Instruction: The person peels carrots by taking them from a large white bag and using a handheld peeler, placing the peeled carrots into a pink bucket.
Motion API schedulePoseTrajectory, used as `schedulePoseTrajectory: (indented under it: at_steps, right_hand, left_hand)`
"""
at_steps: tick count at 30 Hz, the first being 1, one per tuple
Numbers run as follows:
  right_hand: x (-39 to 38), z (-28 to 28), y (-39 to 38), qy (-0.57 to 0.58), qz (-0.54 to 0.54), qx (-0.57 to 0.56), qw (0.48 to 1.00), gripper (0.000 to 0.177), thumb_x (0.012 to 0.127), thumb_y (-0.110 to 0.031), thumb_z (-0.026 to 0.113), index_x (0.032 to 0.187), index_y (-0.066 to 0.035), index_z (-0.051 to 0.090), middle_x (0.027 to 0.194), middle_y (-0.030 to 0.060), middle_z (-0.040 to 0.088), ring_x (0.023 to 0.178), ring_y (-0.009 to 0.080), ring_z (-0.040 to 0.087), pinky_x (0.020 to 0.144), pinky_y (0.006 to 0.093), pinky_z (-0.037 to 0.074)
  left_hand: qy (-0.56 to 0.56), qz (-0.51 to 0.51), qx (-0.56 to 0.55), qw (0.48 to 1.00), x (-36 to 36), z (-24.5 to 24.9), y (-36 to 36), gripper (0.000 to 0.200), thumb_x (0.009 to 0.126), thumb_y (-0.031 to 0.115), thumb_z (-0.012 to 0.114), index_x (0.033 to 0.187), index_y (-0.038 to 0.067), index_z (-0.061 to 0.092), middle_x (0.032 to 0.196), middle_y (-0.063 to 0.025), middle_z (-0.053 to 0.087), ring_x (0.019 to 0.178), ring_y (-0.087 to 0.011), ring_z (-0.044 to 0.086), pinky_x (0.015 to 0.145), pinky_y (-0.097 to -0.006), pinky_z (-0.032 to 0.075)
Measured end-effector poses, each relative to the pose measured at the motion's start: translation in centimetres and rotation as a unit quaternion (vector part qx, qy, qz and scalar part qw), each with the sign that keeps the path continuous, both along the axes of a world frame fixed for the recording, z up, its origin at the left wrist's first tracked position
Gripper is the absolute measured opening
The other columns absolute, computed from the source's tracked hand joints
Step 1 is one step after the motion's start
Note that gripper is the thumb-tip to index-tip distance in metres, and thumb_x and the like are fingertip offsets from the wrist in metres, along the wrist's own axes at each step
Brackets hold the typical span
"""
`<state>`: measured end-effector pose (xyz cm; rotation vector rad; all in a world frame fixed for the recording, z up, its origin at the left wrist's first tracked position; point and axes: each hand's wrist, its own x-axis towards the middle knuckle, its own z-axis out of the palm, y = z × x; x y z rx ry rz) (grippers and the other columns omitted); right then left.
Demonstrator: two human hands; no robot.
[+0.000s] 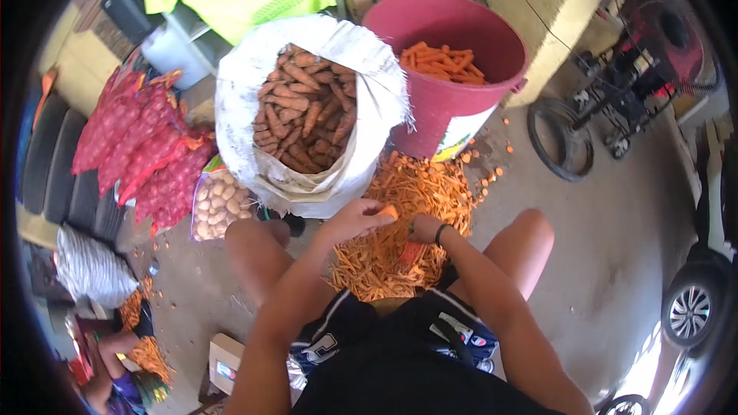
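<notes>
My left hand (pixel 355 220) is closed around a carrot (pixel 388 211), whose bright orange end sticks out toward the right. Close beside it, my right hand (pixel 427 229) has its fingers curled; what they hold is hidden or too small to name. A small red thing (pixel 412 253) shows just below that hand, over the peelings. Under both hands spreads a heap of orange carrot peelings (pixel 377 273) on the floor between my legs. Ahead stands a white sack (pixel 238 107) with its mouth rolled open, full of unpeeled carrots (pixel 307 111).
Peeled carrots (pixel 442 61) lie inside a large dark-red tub (pixel 384 19) behind the heap. Red net bags of onions (pixel 146 138) and a bag of potatoes (pixel 219 204) sit at left. Another person (pixel 115 365) sits lower left. A wheeled frame (pixel 565 138) stands right.
</notes>
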<state>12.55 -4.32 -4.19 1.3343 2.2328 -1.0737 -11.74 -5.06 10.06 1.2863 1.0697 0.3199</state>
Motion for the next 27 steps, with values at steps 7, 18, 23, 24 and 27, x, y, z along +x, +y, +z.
schedulePoseTrajectory:
  at_steps: [7,18,23,24,27]
  right_hand:
    - [-2.3,1.9,-0.6,-0.033,0.069,-0.066,0.995,0.041,0.089,-0.039,0.068,0.108,-0.003,0.07,0.107,0.0215,0.07,0.101,0.0354,0.067,0.087,0.0457,0.054]
    - [-0.9,1.9,-0.8,0.033,0.031,-0.003,0.999,0.039,0.086,-0.031,0.067,0.114,-0.004,0.067,0.106,0.0214,0.07,0.101,0.0376,0.066,0.087,0.0483,0.053]
    - [0.8,1.8,-2.4,0.009,0.01,-0.011,1.0,0.038,0.085,-0.032,0.068,0.112,-0.005,0.066,0.104,0.0218,0.07,0.101,0.0386,0.066,0.086,0.0478,0.053]
    - [1.1,1.7,-2.5,0.013,0.008,-0.007,1.0,0.038,0.084,-0.032,0.069,0.111,-0.005,0.065,0.102,0.0226,0.069,0.099,0.039,0.066,0.085,0.0478,0.052]
    - [2.1,1.9,-2.7,0.033,-0.01,0.012,0.999,0.039,0.083,-0.034,0.069,0.109,-0.006,0.065,0.1,0.0235,0.069,0.098,0.0397,0.066,0.085,0.0478,0.052]
  left_hand:
    - [-0.244,0.156,0.082,0.954,2.4,12.2,8.1,0.052,0.099,0.042,0.061,0.128,-0.001,0.059,0.102,-0.0104,0.068,0.088,-0.0145,0.068,0.067,-0.0273,0.055]
    - [0.471,-0.099,0.445,0.755,-14.7,-3.3,13.1,0.034,0.088,0.016,0.062,0.12,0.006,0.066,0.135,-0.0119,0.06,0.132,-0.0301,0.05,0.107,-0.0455,0.044]
    - [0.558,-0.165,0.408,0.704,-15.3,-7.3,13.7,0.04,0.088,0.009,0.053,0.127,0.007,0.062,0.14,-0.0124,0.054,0.137,-0.0331,0.043,0.113,-0.0526,0.035]
    - [0.572,-0.176,0.397,0.696,-14.9,-6.9,13.9,0.043,0.086,0.008,0.054,0.128,0.007,0.061,0.142,-0.0126,0.052,0.137,-0.0326,0.043,0.112,-0.0517,0.037]
    - [0.605,-0.191,0.372,0.678,-13.4,-4.1,14.0,0.043,0.086,0.01,0.058,0.129,0.008,0.061,0.137,-0.0128,0.056,0.137,-0.0313,0.043,0.111,-0.0533,0.036]
